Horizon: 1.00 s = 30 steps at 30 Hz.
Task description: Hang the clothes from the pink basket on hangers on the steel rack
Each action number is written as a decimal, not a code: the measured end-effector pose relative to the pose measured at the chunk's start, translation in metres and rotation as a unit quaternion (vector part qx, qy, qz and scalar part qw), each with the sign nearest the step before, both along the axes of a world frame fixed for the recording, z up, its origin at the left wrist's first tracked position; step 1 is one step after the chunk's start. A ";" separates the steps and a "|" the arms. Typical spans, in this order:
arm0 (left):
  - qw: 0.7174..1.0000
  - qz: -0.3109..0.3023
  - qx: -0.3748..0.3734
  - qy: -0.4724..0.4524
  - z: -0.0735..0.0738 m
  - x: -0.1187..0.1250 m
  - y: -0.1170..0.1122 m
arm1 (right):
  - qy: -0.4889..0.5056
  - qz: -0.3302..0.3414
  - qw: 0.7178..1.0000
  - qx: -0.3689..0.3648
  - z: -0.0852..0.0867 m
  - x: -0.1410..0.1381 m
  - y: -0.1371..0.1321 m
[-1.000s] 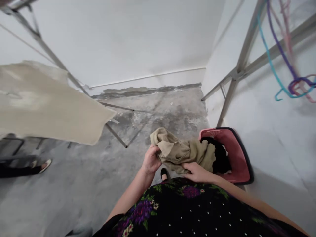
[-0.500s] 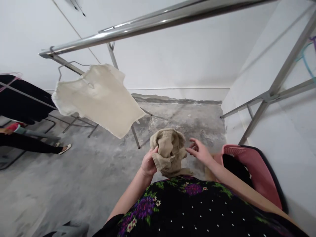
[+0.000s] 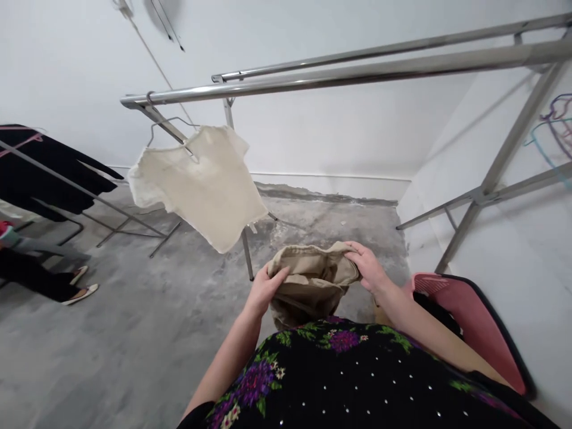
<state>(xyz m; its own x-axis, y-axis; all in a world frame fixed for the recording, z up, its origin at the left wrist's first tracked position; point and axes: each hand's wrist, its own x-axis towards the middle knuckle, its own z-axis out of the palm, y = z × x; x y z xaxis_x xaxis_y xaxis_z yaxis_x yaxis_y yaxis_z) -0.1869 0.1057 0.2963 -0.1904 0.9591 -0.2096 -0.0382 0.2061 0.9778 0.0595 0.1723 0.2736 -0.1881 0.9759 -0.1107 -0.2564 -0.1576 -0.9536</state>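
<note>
I hold a crumpled khaki garment [image 3: 308,283] in front of my body with both hands. My left hand [image 3: 264,287] grips its left edge, fingers closed on the cloth. Gripping the right edge is my right hand [image 3: 369,266], and the top hem is stretched between the two. The rest of the cloth hangs down against my black floral dress. A steel drying rack [image 3: 357,68] crosses above, its two rails bare over my hands.
A cream top [image 3: 203,182] hangs on a wire hanger at the rack's left end. A pink laundry basket [image 3: 473,325] with dark clothes sits at my right by the wall. Coloured hangers [image 3: 556,122] hang far right. Another person's legs and sandals [image 3: 78,292] and black garments are at left.
My view tilted up from the basket to the rack. I lifted the khaki garment out of the basket; my right hand let go, then gripped it again, spreading the top edge.
</note>
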 end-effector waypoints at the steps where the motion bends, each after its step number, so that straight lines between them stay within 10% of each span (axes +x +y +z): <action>1: 0.999 -0.003 0.005 0.038 -0.002 -0.005 0.000 | -0.017 0.011 1.000 0.021 0.004 -0.003 -0.007; 11: 0.912 -0.115 0.033 0.393 -0.038 -0.039 0.011 | -0.208 -0.001 0.965 0.162 0.016 0.011 -0.066; 15: 0.991 -0.111 -0.041 0.065 -0.043 -0.019 0.005 | -0.268 0.018 0.952 0.149 -0.003 0.034 -0.068; 18: 0.975 -0.074 -0.089 -0.188 -0.031 0.005 -0.002 | -0.353 0.053 0.923 0.140 -0.025 0.054 -0.060; 21: 0.956 -0.032 -0.160 -0.243 -0.018 0.027 -0.006 | -0.393 0.054 0.906 0.148 -0.028 0.088 -0.041; 25: 0.947 -0.042 -0.218 -0.231 -0.013 0.045 -0.005 | -0.447 -0.145 0.856 0.214 0.027 0.169 -0.004; 30: 0.967 -0.089 -0.200 -0.131 -0.020 0.062 0.003 | -0.600 -0.437 0.597 0.304 0.140 0.282 0.045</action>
<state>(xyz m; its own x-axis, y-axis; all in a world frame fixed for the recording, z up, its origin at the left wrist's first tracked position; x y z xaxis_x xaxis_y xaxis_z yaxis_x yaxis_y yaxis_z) -0.1249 0.1084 0.2767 0.0802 0.8036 -0.5898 -0.2031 0.5925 0.7796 0.3416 0.2171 0.4137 0.2817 0.5720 0.7704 0.9382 0.0042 -0.3462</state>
